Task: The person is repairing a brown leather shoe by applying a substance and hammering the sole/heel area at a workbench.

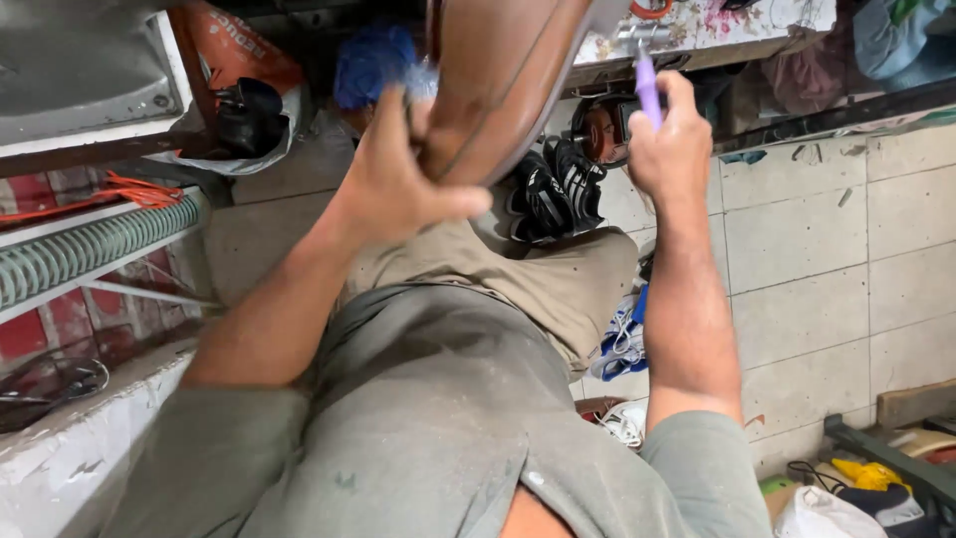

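Note:
My left hand [398, 184] grips a brown leather shoe [493, 80] from below, holding it up near the top middle with its sole side turned toward the right. My right hand [669, 134] is closed around the purple handle of a small brush [645, 75], whose head meets the shoe's edge at the top. Both forearms reach up from my grey shirt. My khaki-trousered lap [538, 279] lies beneath the shoe.
Black sandals [553, 189] lie on the tiled floor [827, 259] past my knee. White and blue sneakers [622, 344] sit by my right side. A green ribbed rail [90, 249] and white ledge are at left; bags and clutter at lower right.

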